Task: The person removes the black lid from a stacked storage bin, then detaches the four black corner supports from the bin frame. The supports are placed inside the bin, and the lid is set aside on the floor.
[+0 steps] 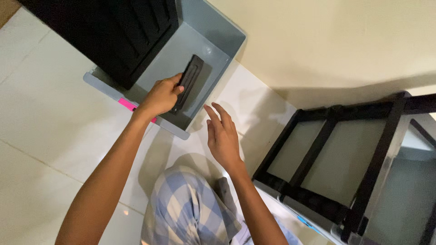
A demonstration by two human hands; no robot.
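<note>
Landmark: open grey plastic bin [206,45], rectangular, standing on the pale tiled floor [50,113] against the cream wall [327,41].

Left hand [161,96]: closed around the near end of a flat black rectangular plastic bar [188,81]. Fingers wrapped over the bar's edge, thumb on its top face. Bar positioned inside the grey bin, over the bin's bottom, long axis running from the bin's near rim toward its far wall. Contact between bar and bin bottom: cannot be determined; shadow visible directly beside the bar.

Right hand [222,136]: empty, fingers spread wide and slightly curved, palm turned toward the grey bin. Located just outside the bin's near right corner, above the floor, touching nothing visible.

Large black ribbed plastic panel [113,31]: covering the left portion of the grey bin, leaning over the bin's left rim, apart from the held bar.

Pink tag [129,105]: fixed on the outer face of the bin's near rim, just below the left wrist.

Second grey bin [399,195]: well to the right of the first, holding black frame pieces [336,149] crossed over its opening. Small blue tag [305,222] on its near rim.

Blue-and-white checked cloth garment [190,208]: on the person's lap, below the grey bin, between both forearms.
</note>
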